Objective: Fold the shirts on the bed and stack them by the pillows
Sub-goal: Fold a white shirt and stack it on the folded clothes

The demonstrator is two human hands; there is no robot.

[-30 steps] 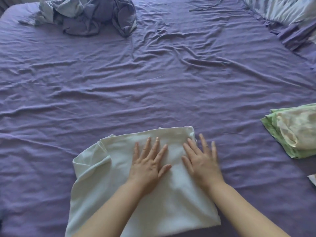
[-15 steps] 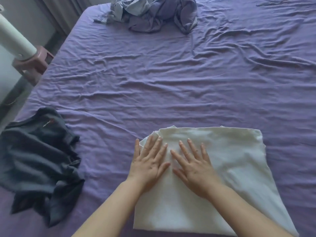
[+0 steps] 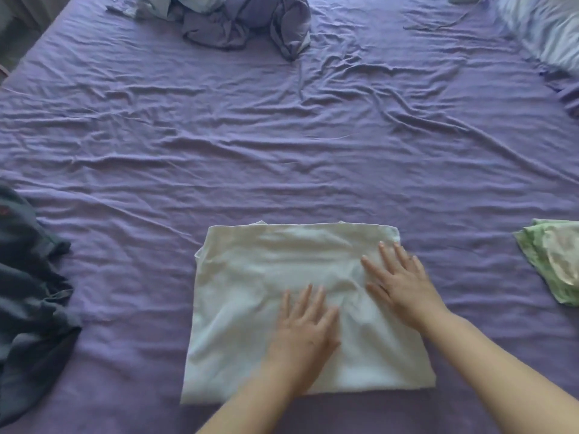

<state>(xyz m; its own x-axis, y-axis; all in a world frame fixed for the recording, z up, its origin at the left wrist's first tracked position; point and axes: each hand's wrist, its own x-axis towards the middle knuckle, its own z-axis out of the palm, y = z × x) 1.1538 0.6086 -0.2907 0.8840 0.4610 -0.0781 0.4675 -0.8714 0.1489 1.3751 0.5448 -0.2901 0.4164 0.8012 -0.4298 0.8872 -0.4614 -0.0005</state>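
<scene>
White cotton, folded into a rough rectangle, is the shirt (image 3: 282,292) being worked on; it lies low in the centre of the frame on a wrinkled purple bedsheet (image 3: 282,136). Both of the person's hands lie flat on it with straight, spread fingers, gripping nothing: the left hand (image 3: 302,332) sits near the middle of the cloth, and the right hand (image 3: 399,277) rests a little higher, toward the right edge, the two set apart from each other. The step looks like smoothing the fold before the next one. To do it well, I would judge that the palms should sweep outward from the centre to the edges, pressing lightly so the layers underneath do not bunch or slide. The shirt appears soft and thin, with faint creases near its top edge and a small tab of fabric poking out at the upper left corner; its lower edge looks slightly uneven. A folded pale green patterned shirt (image 3: 557,261) lies at the right edge of the frame. A crumpled dark grey garment (image 3: 28,302) sits at the left edge, and a rumpled lavender and light blue heap of clothing (image 3: 238,20) lies at top centre. A striped pillow (image 3: 545,29) shows in the upper right corner.
</scene>
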